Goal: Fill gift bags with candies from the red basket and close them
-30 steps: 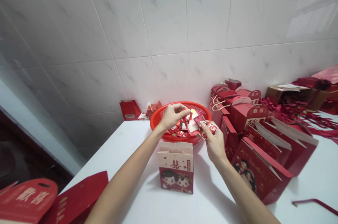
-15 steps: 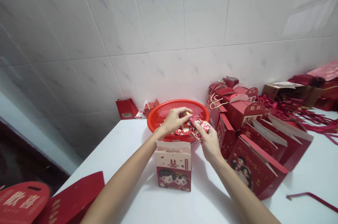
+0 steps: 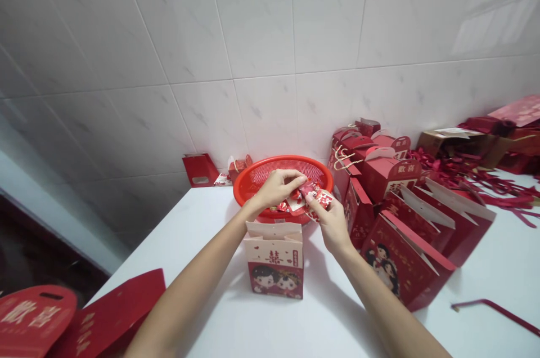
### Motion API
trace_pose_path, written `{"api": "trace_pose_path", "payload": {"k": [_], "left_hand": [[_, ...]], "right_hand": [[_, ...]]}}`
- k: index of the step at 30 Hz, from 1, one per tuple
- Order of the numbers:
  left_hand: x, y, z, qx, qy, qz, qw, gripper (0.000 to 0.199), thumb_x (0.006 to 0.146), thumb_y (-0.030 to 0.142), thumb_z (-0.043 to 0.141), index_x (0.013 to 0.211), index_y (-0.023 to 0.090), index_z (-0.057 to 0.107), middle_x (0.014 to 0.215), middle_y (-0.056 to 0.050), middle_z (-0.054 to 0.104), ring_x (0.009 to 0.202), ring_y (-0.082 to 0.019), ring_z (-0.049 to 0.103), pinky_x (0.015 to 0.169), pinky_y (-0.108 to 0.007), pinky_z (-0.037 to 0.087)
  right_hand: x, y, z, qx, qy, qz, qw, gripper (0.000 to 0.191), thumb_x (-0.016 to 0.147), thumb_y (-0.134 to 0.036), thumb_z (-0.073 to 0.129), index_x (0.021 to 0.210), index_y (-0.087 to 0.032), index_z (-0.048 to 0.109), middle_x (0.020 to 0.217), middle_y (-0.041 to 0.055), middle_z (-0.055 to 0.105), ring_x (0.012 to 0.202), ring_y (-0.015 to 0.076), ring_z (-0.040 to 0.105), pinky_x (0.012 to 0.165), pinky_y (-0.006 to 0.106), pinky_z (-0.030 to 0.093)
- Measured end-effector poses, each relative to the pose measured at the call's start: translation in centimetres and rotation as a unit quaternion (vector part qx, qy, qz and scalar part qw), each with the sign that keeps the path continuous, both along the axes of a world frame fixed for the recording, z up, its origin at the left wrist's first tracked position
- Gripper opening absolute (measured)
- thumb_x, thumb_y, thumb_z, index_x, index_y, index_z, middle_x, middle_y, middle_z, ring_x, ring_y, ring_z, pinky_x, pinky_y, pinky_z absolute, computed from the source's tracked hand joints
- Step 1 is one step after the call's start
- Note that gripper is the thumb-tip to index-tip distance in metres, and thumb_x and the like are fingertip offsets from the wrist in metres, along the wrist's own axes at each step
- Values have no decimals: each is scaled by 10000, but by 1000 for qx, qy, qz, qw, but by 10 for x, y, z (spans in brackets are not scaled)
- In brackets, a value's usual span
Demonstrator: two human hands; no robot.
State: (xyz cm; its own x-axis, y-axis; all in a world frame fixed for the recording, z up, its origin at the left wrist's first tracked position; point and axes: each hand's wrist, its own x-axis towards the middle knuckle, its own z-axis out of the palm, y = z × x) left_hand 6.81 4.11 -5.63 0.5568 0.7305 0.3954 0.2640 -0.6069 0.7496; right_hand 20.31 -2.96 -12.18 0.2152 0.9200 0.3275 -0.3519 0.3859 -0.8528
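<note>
Both hands meet over the front rim of a red plastic colander (image 3: 241,192) that holds small wrapped sweets. My right hand (image 3: 334,224) grips several wrapped candies (image 3: 319,204) in red and white wrappers, thumb on top. Just left of these, my left hand (image 3: 276,188) has thumb and fingers pinched together at the red wrapper's edge; what it pinches is too small to make out. Below the hands, in front of the colander, a cream-and-red paper gift box (image 3: 276,276) with a cartoon couple stands upright, its top open.
Red gift boxes (image 3: 392,169) and open paper bags (image 3: 407,259) crowd the right side. Farther right lie dark red ribbons (image 3: 447,175). Red boxes (image 3: 113,310) sit at the near left corner. A red packet (image 3: 200,170) leans on the tiled wall (image 3: 265,110).
My left fingertips have drawn closer together beside the candies. My right hand keeps its hold on them. The whole view has shifted slightly.
</note>
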Motion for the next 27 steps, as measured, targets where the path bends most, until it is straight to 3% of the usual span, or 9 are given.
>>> {"api": "trace_pose_path", "payload": {"k": [3,7,12,17,21,27], "left_hand": [[-3,-2,4,-41,7,-7,999,398,890,497,546,843,140,713,636,-10,623,529,-114,519,498,-232,406],[-7,-4,7,-51,35,-26,998,346,767,413,722,990,149,721,760,-33,698,628,-134,605,586,-251,481],[-10,-2,5,-82,44,-55,994,406,774,410,721,1082,146,711,814,-70,732,658,-157,649,576,-263,494],[-11,-4,7,-93,19,-77,993,419,757,417,748,1079,150,713,784,-56,725,636,-146,644,573,-256,500],[-11,-5,10,-100,7,-71,992,445,744,409,763,1110,163,705,742,-27,708,598,-129,621,565,-251,494],[-9,-6,15,-76,-3,-41,996,431,675,321,814,1062,151,727,757,-33,717,670,-146,638,614,-257,501]], "right_hand": [[-1,-1,0,3,-9,-8,1000,302,769,-420,760,929,-171,701,879,48,727,806,201,659,788,335,526],[-1,-2,-1,7,-15,-16,1000,328,769,-432,754,962,-175,691,899,52,721,836,211,663,800,349,530],[1,1,-4,-23,-19,-58,998,494,711,-455,790,1099,-178,660,1045,86,719,992,248,660,895,385,517],[2,4,-6,-33,-2,-34,999,645,714,-469,788,1264,-190,597,1193,110,689,1094,273,643,967,437,499],[1,4,-5,-29,11,1,1000,629,739,-483,766,1267,-195,584,1169,103,697,1040,259,663,920,416,525],[3,3,-4,-17,0,-43,999,491,724,-471,781,1094,-213,585,962,32,690,843,187,652,781,324,527]]}}
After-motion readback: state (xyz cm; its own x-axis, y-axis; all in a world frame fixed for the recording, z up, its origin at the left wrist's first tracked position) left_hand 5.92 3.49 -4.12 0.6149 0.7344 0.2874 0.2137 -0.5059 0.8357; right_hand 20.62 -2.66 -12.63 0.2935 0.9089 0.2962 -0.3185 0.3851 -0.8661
